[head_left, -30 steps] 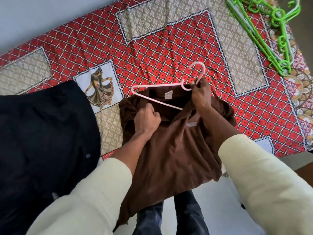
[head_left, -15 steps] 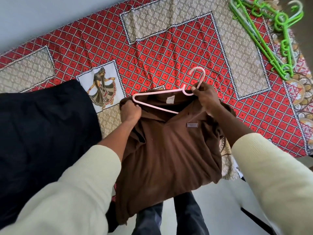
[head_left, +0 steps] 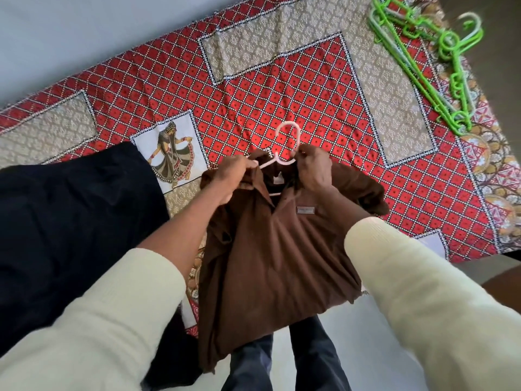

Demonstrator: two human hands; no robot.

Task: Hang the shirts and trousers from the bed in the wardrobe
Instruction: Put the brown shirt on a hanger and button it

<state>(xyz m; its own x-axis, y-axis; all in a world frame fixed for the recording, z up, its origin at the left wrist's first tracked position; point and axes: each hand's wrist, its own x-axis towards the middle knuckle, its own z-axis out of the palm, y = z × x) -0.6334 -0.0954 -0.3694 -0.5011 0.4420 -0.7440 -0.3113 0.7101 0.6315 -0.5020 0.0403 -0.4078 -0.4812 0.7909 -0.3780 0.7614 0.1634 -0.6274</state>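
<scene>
Nearest: the person stands at the near edge of the bed (head_left: 282,88), dark trouser legs and pale floor visible below. Cream sleeves (head_left: 423,292) pushed up the forearms.

Brown shirt (head_left: 276,255) held up over the near edge, its lower part hanging down past the mattress toward the legs. Collar open, small label patch on the chest.

Left hand (head_left: 234,170), fingers curled, pinches the collar and shoulder cloth on its side, against the thin arm of the pink hanger (head_left: 286,142). Right hand (head_left: 313,170), grip closed round the collar just below the hanger's neck. Hook stands clear above both hands. Most of the hanger's body is hidden inside the shirt; a short piece of the lower bar shows in the neck opening.

Judgement: shirt is nearly seated on the hanger, shoulders being tugged square. Not yet carried off; no wardrobe in view.

To the left, a black garment (head_left: 70,221) lies along the near edge, draping over it, untouched and unhung. Cannot tell if shirt or trousers.

Far right corner of the bed: a loose pile of green hangers (head_left: 428,63), well apart from the hands.

So at least the black piece is left after this one, plus the walk to the wardrobe.
</scene>
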